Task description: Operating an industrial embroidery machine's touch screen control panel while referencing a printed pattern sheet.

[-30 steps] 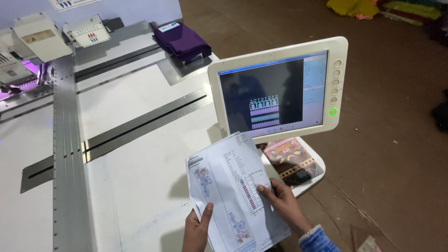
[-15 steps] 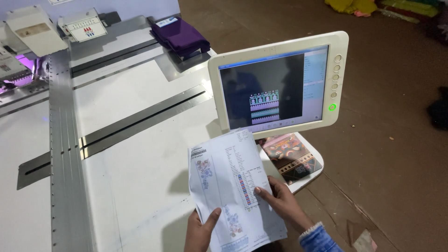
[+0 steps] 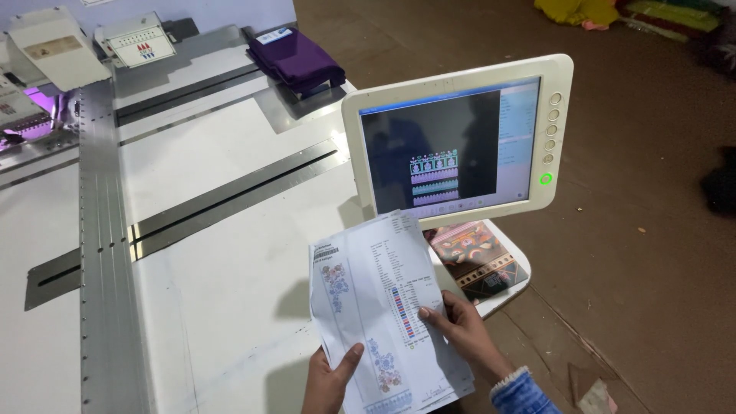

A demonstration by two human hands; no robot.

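Observation:
I hold a white printed sheet with a floral pattern strip and coloured rows on it, low in the middle of the view. My left hand grips its bottom left edge, thumb on top. My right hand pinches its right edge, a blue sleeve cuff at the wrist. Just beyond the sheet stands a white-framed control monitor, its dark screen showing a small banded pattern, with round buttons and a green light down its right side.
A white machine table with grey metal rails fills the left. Folded purple cloth lies at the far edge. Machine heads sit top left. A patterned fabric piece lies under the monitor. Brown floor is at right.
The sheet has shifted slightly lower and nearer to me. The monitor's pattern now shows smaller on the dark screen. Both hands keep their grip.

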